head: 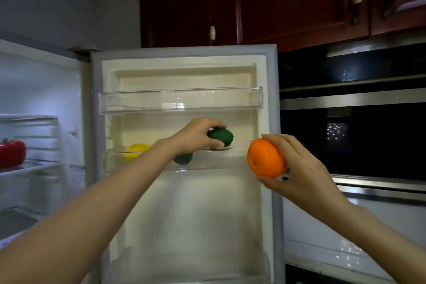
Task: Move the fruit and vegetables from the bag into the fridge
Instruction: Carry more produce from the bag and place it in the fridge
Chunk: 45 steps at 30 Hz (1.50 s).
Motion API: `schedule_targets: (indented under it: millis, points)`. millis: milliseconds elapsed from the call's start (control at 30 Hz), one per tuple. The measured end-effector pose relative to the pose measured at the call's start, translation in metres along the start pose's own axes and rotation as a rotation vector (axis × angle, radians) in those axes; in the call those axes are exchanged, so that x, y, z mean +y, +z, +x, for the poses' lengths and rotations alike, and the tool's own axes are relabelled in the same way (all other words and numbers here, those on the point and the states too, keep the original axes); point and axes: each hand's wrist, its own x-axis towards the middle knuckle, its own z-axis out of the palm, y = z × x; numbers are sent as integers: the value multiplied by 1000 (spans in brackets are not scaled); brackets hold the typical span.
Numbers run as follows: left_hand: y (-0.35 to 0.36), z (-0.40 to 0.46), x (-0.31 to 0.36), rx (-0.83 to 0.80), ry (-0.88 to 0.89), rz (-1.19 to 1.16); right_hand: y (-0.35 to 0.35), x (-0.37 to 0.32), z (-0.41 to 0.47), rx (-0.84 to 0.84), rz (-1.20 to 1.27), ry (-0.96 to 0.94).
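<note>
Fingers of the left hand (196, 132) are curling around a lime (220, 136), holding it just above the door shelf (239, 148), where a lemon (136, 151) and another green fruit (183, 159) are lying. Right hand (297, 168) is gripping an orange (266, 158) beside the fridge door (184, 71).

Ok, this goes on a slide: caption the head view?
Left hand sets a lime on the door shelf; right hand holds an orange.
</note>
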Motion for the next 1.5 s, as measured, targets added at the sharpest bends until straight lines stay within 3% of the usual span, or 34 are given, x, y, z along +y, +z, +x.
schedule_targets:
  millis: [467, 667, 900, 1100, 1500]
  points:
    - [5, 42, -16, -380, -182, 280, 9, 13, -1, 1, 36, -56]
    - [7, 21, 3, -194, -181, 190, 12, 20, -2, 13, 70, -91]
    - [11, -35, 27, 156, -146, 487, 16, 8, 8, 6, 154, -148]
    - [-2, -95, 28, 378, -252, 722, 45, -28, 17, 29, 333, -278]
    - [-46, -256, 3, 396, -736, 994, 141, -145, 9, -107, 730, -449]
